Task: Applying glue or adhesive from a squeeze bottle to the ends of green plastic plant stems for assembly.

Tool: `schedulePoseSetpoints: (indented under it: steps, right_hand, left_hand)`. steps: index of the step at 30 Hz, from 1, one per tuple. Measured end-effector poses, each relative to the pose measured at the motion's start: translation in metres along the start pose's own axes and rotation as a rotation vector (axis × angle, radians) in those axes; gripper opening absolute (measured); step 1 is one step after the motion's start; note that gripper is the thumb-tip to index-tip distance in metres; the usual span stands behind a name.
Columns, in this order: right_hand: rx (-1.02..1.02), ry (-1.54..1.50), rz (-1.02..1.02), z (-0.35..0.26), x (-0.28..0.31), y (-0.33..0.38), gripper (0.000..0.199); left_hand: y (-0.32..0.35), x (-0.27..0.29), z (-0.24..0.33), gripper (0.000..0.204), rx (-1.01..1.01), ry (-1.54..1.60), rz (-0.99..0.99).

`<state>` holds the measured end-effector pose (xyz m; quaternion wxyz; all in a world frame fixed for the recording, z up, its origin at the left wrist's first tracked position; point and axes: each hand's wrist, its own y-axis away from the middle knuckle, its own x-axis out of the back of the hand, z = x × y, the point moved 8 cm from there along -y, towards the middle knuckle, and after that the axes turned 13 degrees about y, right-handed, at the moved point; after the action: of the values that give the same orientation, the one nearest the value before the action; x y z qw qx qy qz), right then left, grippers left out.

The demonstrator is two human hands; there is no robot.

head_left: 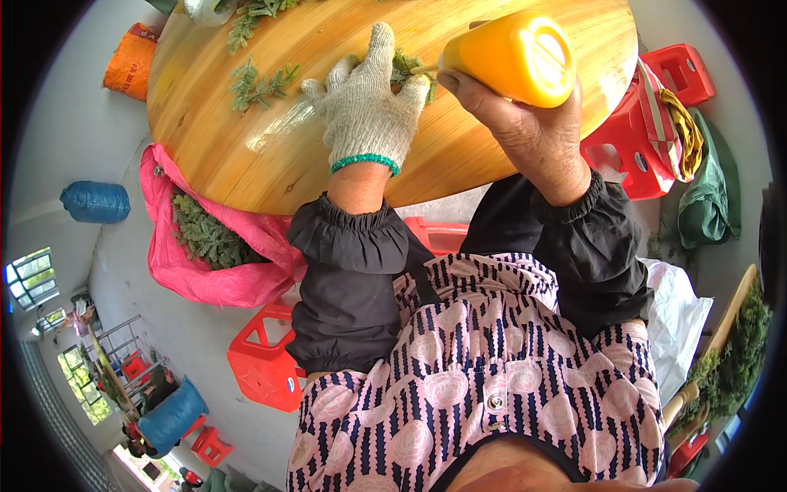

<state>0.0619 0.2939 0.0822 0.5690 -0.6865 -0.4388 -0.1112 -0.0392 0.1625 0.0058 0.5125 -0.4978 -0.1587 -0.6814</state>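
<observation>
Round wooden bench (270,156), glossy and yellow-grained, filling the upper part of the view; taken here as the landmark. Below its near-left edge, a pink sack (205,279) slumped open, stuffed with green sprigs. Beyond its right edge, red plastic stools (656,107) with folded cloth on top. On the bench near its middle, held just above the surface, a yellow squeeze bottle (512,56), tilted with its nozzle pointing left toward the greenery; right hand (533,131) bare, grip wrapped round the bottle's body from beneath. Probably light, smooth plastic, soft-walled and likely to give under pressure, a little slippery; best held round the broad middle, as now, not by the thin nozzle. Left hand (369,102) in a white knitted glove with green cuff, grip flat and spread, pressing down a small green sprig (407,70) on the bench right by the nozzle tip. Sprig looks feathery, limp, nearly weightless, easily crushed; better pinned by its stem. Further left on the bench, another loose sprig (261,86), well apart from both hands.
</observation>
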Motion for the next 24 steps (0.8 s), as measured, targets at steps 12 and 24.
schedulePoseSetpoints:
  steps: [12,24]
  right_hand:
    - [-0.244,-0.295,0.033,0.021,0.005,0.013,0.018]
    - [-0.229,-0.317,0.076,0.026,0.013,0.029,0.016]
  left_hand:
    - [0.003,0.008,0.004,0.071,-0.046,-0.002,-0.033]
    - [0.002,0.002,-0.001,0.071,-0.030,0.034,-0.066]
